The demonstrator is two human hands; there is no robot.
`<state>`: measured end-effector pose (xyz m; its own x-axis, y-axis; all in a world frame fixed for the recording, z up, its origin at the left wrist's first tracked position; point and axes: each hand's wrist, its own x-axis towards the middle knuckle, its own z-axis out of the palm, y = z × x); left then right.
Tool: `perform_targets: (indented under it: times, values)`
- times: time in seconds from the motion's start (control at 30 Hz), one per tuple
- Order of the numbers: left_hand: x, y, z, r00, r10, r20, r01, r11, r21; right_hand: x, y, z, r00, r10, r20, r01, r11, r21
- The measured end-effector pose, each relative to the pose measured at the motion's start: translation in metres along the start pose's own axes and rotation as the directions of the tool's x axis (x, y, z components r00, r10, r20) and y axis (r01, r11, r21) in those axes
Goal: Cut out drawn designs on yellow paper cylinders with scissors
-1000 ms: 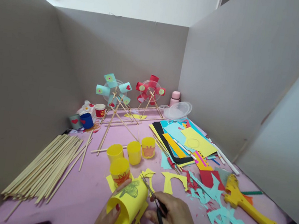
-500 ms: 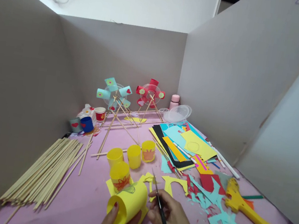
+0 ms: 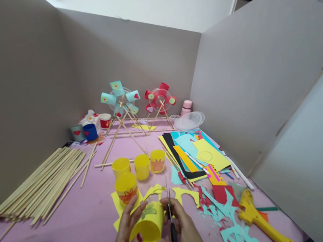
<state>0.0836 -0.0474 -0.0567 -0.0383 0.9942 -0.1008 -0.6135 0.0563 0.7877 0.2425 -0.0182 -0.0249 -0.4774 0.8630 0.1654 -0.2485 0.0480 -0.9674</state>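
A yellow paper cylinder (image 3: 153, 222) with a drawn grey-green shape on its outside is tilted, its open end toward me. My left hand (image 3: 128, 230) grips it from the left, thumb at the rim. My right hand (image 3: 186, 235) touches its right side while holding what look like black-handled scissors (image 3: 173, 233), thin metal points facing away from me. Just beyond stands a yellow cylinder with an orange-red flower (image 3: 125, 189), on yellow paper (image 3: 116, 204). Several more yellow cylinders, one of them (image 3: 142, 167) plain, stand behind it.
Bamboo sticks (image 3: 44, 184) lie at left. Two stick-framed wheels, one light blue (image 3: 120, 100) and one red (image 3: 160, 98), stand at the back. Coloured paper sheets (image 3: 187, 153), blue scraps (image 3: 238, 235) and a yellow glue gun (image 3: 267, 227) lie at right. Grey panels enclose the table.
The held cylinder has turned and shifted right, its open end now facing me more. My left fingers have come up along its left side, and my right hand now touches it. The view shifted slightly.
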Motion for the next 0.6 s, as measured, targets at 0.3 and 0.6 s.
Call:
perform_targets:
  times: [0.3,0.6]
  values:
    - [-0.011,0.028,0.010,0.994,-0.103,-0.044,0.100,0.994,-0.050,0.000,0.010,-0.010,0.990,0.004,-0.141,-0.026,0.987,-0.158]
    - [-0.017,0.040,0.010,0.986,-0.156,0.055,0.165,0.910,-0.380,-0.002,0.013,-0.004,0.998,0.059,0.016,-0.044,0.866,-0.498]
